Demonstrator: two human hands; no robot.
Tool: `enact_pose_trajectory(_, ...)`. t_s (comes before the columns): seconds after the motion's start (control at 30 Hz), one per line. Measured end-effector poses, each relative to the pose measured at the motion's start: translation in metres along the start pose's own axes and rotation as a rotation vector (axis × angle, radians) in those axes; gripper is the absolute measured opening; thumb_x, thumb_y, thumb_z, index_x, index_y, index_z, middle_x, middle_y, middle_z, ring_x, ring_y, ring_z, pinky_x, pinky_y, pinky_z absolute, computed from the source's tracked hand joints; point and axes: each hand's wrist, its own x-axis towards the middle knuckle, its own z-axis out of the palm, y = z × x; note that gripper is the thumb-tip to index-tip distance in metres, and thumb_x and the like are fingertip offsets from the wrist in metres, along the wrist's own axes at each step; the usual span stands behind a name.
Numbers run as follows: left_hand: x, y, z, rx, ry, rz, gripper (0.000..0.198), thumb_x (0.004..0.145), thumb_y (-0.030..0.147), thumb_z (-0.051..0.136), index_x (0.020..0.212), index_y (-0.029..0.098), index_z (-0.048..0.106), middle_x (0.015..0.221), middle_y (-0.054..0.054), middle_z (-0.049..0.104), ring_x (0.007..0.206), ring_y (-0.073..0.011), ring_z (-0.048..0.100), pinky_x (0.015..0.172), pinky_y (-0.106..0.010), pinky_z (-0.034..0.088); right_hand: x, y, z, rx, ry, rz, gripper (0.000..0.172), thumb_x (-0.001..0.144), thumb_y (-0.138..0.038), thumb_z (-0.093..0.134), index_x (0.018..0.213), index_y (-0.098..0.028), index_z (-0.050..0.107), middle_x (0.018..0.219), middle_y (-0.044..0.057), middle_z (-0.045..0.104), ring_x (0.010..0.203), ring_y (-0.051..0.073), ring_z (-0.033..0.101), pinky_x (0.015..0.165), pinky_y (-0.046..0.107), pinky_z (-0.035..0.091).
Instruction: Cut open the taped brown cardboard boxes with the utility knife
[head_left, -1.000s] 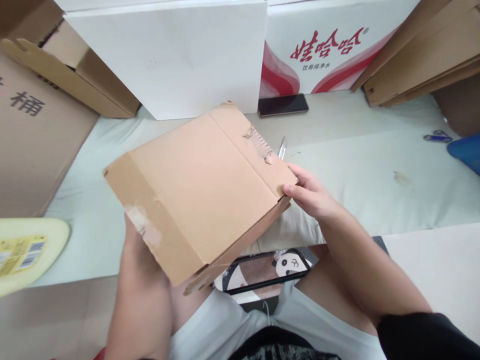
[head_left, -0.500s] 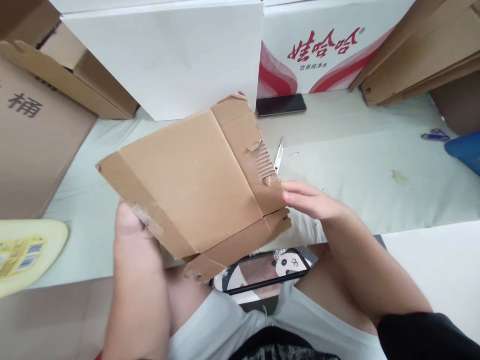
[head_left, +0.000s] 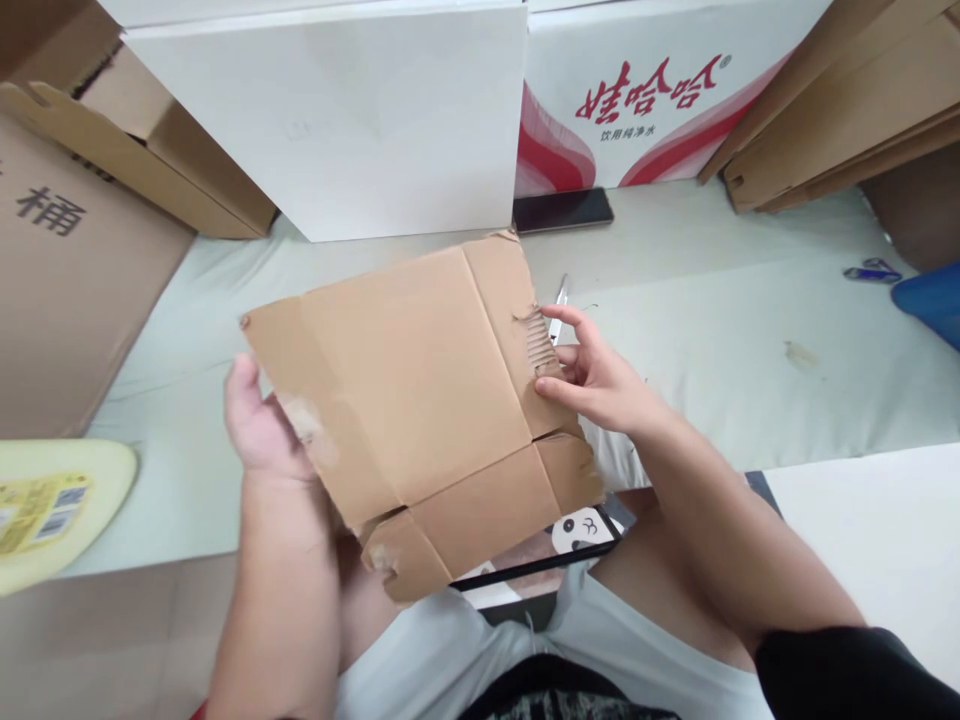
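Note:
A flattened brown cardboard box [head_left: 416,385] with torn tape marks is held up over my lap, its face turned toward me and its lower flaps hanging open. My left hand [head_left: 259,420] grips its left edge, fingers hidden behind the board. My right hand [head_left: 592,375] holds the right edge beside the torn corrugated patch, thumb on the front and fingers partly spread behind.
A white box [head_left: 337,110] and a red-printed carton [head_left: 652,90] stand behind, a dark phone [head_left: 562,209] lying between them. Brown cartons [head_left: 67,260] flank the left, flat cardboard [head_left: 840,110] the right. A small blade [head_left: 559,300] lies on the pale cloth. A panda-print item [head_left: 577,530] rests on my lap.
The box has tilted from lying almost flat to facing me, and its bottom flaps have swung open downward. My right hand moved up along the right edge.

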Motion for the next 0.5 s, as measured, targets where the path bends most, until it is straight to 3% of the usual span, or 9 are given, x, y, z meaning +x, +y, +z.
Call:
enact_pose_trajectory(0.07,-0.005,0.0,0.0,0.062,-0.048,-0.047,0.065,0.053,0.064,0.092,0.097,0.019,0.076,0.091,-0.009,0.083,0.094,-0.0337,0.079,0.079,-0.042,0.068,0.001,-0.001,0.0,-0.062,0.078,0.003,0.076,0.085,-0.032,0.072,0.149,-0.029,0.03,0.078,-0.007,0.058,0.056,0.009,0.05,0.053,0.021,0.04)
enact_pose_trajectory(0.17,-0.006,0.0,0.0,0.172,0.016,-0.059,0.057,0.038,0.03,0.101,0.088,0.017,0.076,0.081,-0.007,0.082,0.061,-0.0242,0.075,0.059,-0.033,0.066,0.0,-0.002,-0.003,-0.087,0.133,0.035,0.077,0.083,-0.033,0.073,0.149,-0.029,0.034,0.073,-0.008,0.055,0.057,0.011,0.051,0.055,0.023,0.041)
enact_pose_trajectory(0.23,-0.001,0.002,0.002,0.14,0.086,-0.009,0.045,0.046,0.016,0.092,0.088,0.016,0.076,0.078,-0.006,0.082,0.055,-0.02,0.072,0.061,-0.031,0.067,-0.002,-0.005,-0.008,-0.03,0.142,0.07,0.071,0.084,-0.045,0.071,0.146,-0.029,0.041,0.072,-0.006,0.055,0.059,0.013,0.053,0.056,0.025,0.043)
enact_pose_trajectory(0.3,0.005,0.004,0.004,0.051,0.162,0.073,0.032,0.059,0.011,0.08,0.091,0.015,0.076,0.079,-0.005,0.082,0.061,-0.0184,0.074,0.077,-0.032,0.068,-0.004,-0.008,-0.012,0.067,0.119,0.083,0.065,0.084,-0.066,0.063,0.135,-0.027,0.053,0.078,-0.001,0.062,0.067,0.017,0.061,0.059,0.029,0.049)
enact_pose_trajectory(0.4,0.012,0.007,0.006,-0.04,0.253,0.151,0.023,0.08,0.008,0.062,0.098,0.014,0.076,0.092,-0.005,0.084,0.079,-0.0163,0.078,0.098,-0.032,0.063,-0.005,-0.008,-0.016,0.241,-0.006,0.022,0.078,0.074,-0.09,0.055,0.12,-0.027,0.061,0.093,0.005,0.07,0.083,0.023,0.071,0.069,0.036,0.057)
enact_pose_trajectory(0.5,0.012,0.006,0.006,-0.033,0.21,0.151,0.021,0.088,0.012,0.06,0.1,0.017,0.077,0.106,-0.005,0.083,0.103,-0.0194,0.077,0.108,-0.036,0.058,-0.005,-0.003,-0.013,0.278,-0.098,0.002,0.073,0.065,-0.08,0.077,0.115,-0.029,0.063,0.093,0.003,0.071,0.082,0.022,0.072,0.072,0.037,0.061)
